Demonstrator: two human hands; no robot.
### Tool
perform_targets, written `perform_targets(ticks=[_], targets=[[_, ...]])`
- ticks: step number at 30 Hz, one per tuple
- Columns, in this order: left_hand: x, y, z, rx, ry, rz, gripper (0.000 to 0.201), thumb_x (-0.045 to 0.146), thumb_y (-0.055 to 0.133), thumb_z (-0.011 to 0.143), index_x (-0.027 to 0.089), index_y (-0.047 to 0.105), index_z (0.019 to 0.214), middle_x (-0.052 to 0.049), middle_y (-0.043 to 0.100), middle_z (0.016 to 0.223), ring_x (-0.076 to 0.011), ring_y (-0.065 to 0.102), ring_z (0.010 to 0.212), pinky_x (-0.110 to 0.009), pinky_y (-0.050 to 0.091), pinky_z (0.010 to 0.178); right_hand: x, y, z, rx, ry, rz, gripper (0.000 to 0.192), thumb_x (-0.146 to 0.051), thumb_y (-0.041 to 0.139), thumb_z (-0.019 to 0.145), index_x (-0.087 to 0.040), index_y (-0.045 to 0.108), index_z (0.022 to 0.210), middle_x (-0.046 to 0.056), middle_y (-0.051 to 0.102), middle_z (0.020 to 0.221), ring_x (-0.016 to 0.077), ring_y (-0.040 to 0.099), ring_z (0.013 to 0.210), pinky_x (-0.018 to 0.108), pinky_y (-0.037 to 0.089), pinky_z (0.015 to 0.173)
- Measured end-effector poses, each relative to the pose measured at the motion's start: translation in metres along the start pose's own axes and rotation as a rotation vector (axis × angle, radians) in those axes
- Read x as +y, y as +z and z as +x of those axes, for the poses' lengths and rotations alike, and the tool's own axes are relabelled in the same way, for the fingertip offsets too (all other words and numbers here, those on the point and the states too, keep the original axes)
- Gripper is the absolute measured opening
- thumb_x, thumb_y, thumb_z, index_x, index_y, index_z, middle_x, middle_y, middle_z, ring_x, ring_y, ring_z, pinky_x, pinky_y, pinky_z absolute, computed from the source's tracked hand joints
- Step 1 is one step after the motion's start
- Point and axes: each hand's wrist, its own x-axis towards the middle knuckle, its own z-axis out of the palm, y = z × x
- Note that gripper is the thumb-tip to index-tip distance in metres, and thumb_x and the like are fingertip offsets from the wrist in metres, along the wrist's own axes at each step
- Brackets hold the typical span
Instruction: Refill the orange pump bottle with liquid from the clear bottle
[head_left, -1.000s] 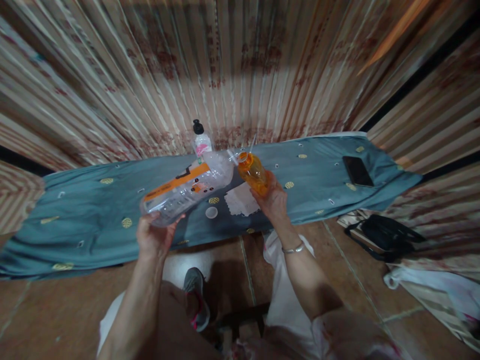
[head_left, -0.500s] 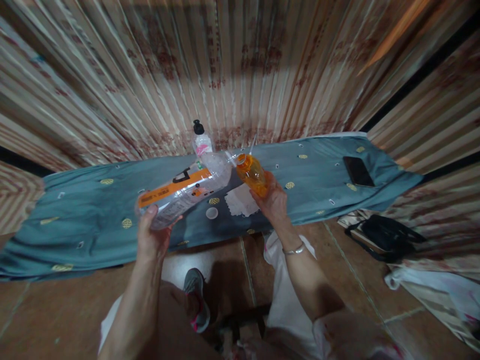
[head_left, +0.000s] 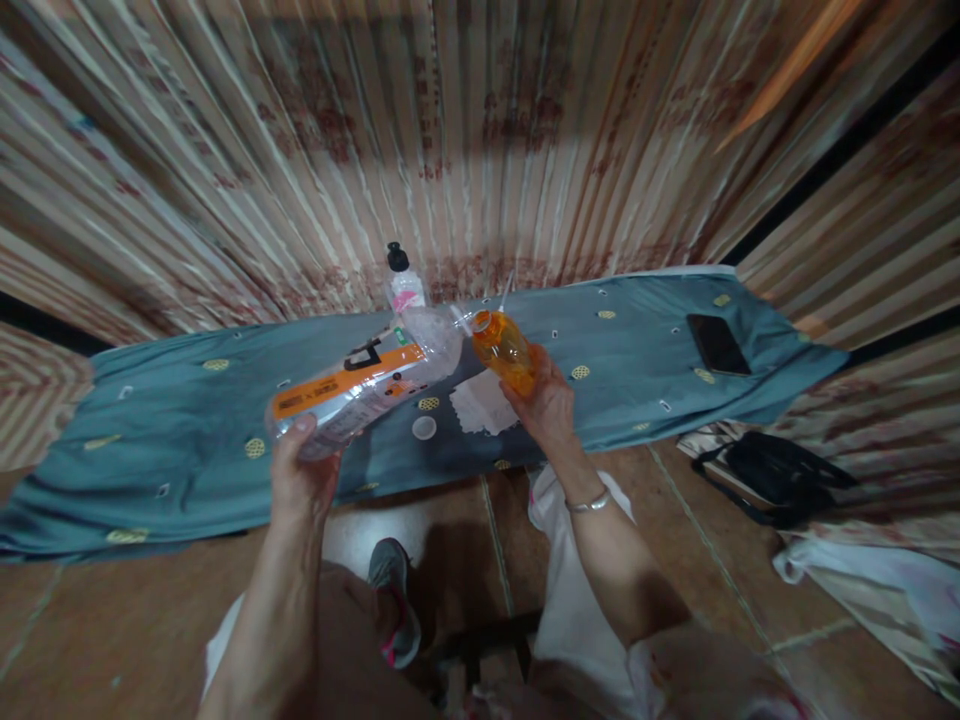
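Clear bottle (head_left: 364, 385) gripped in left hand (head_left: 304, 475), orange bottle (head_left: 506, 350) in right hand (head_left: 551, 410).

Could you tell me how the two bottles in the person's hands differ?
The clear bottle in the left hand is far larger than the orange bottle in the right hand. It looks colourless with an orange label; the small one is orange throughout. Both are tipped, mouths nearly meeting.

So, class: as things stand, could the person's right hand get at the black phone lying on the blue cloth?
Probably not straight away. The right hand is gripping the orange bottle, so it isn't free. Nothing lies on the blue cloth between it and the phone, which sits well off to the right.
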Motion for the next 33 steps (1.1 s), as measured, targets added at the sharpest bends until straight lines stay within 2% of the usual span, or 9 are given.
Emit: perform_targets(ticks=[3, 6, 10, 16, 19, 24, 28, 33], targets=[[-0.001, 0.000, 0.000, 0.009, -0.022, 0.003, 0.058, 0.030, 0.087, 0.048, 0.022, 0.073, 0.104, -0.005, 0.078, 0.100, -0.0202, 0.071, 0.077, -0.030, 0.060, 0.066, 0.000, -0.001, 0.001, 0.001, -0.007, 0.004, 0.067, -0.039, 0.070, 0.087, -0.008, 0.045, 0.141, 0.023, 0.071, 0.123, 0.0314, 0.069, 0.114, 0.043, 0.059, 0.093], [-0.003, -0.001, 0.001, 0.006, -0.040, 0.015, 0.063, 0.032, 0.088, 0.049, 0.022, 0.072, 0.109, -0.005, 0.078, 0.102, -0.0252, 0.073, 0.090, -0.035, 0.060, 0.079, 0.001, 0.000, 0.001, 0.012, -0.012, 0.010, 0.064, -0.039, 0.069, 0.088, -0.010, 0.046, 0.140, 0.021, 0.072, 0.122, 0.0308, 0.070, 0.112, 0.043, 0.060, 0.092], [-0.004, -0.005, 0.001, -0.012, -0.070, 0.026, 0.068, 0.028, 0.089, 0.048, 0.024, 0.070, 0.113, -0.005, 0.077, 0.108, -0.0263, 0.071, 0.104, -0.032, 0.058, 0.084, 0.001, 0.001, 0.002, 0.034, -0.012, 0.012, 0.062, -0.042, 0.066, 0.090, -0.012, 0.046, 0.140, 0.021, 0.072, 0.123, 0.0305, 0.071, 0.111, 0.042, 0.060, 0.091], [0.000, -0.008, -0.003, -0.015, -0.120, 0.041, 0.068, 0.020, 0.090, 0.044, 0.028, 0.069, 0.108, -0.003, 0.074, 0.117, -0.0225, 0.071, 0.092, -0.032, 0.061, 0.070, 0.001, 0.000, 0.003, -0.003, -0.005, 0.004, 0.064, -0.038, 0.069, 0.088, -0.010, 0.044, 0.141, 0.021, 0.071, 0.125, 0.0314, 0.069, 0.114, 0.043, 0.059, 0.093], [-0.001, -0.008, -0.004, -0.012, -0.124, 0.049, 0.062, 0.023, 0.091, 0.044, 0.030, 0.070, 0.102, -0.002, 0.073, 0.117, -0.0224, 0.071, 0.088, -0.029, 0.061, 0.060, 0.002, -0.001, 0.003, -0.015, -0.005, 0.010, 0.065, -0.038, 0.069, 0.088, -0.010, 0.043, 0.142, 0.022, 0.070, 0.127, 0.0311, 0.069, 0.117, 0.044, 0.059, 0.095], [-0.006, -0.007, -0.001, -0.021, -0.073, 0.009, 0.058, 0.038, 0.093, 0.051, 0.031, 0.069, 0.104, 0.000, 0.072, 0.109, -0.0209, 0.070, 0.083, -0.026, 0.058, 0.052, 0.002, -0.003, 0.002, -0.019, -0.001, 0.011, 0.064, -0.037, 0.070, 0.088, -0.010, 0.045, 0.140, 0.022, 0.071, 0.125, 0.0313, 0.069, 0.116, 0.044, 0.059, 0.095], [-0.008, -0.006, 0.001, -0.036, -0.057, 0.010, 0.058, 0.035, 0.093, 0.053, 0.031, 0.069, 0.106, -0.001, 0.073, 0.106, -0.0202, 0.071, 0.079, -0.025, 0.059, 0.050, 0.001, -0.003, 0.002, -0.019, 0.006, 0.010, 0.065, -0.035, 0.071, 0.087, -0.010, 0.045, 0.140, 0.022, 0.071, 0.126, 0.0317, 0.069, 0.116, 0.044, 0.059, 0.095], [-0.009, -0.008, 0.006, -0.048, 0.054, 0.042, 0.061, 0.036, 0.092, 0.053, 0.028, 0.068, 0.109, -0.002, 0.072, 0.107, -0.0198, 0.069, 0.081, -0.024, 0.058, 0.048, 0.000, -0.004, 0.003, -0.027, 0.008, 0.011, 0.066, -0.035, 0.071, 0.087, -0.008, 0.044, 0.140, 0.023, 0.071, 0.125, 0.0321, 0.068, 0.117, 0.045, 0.059, 0.095]])
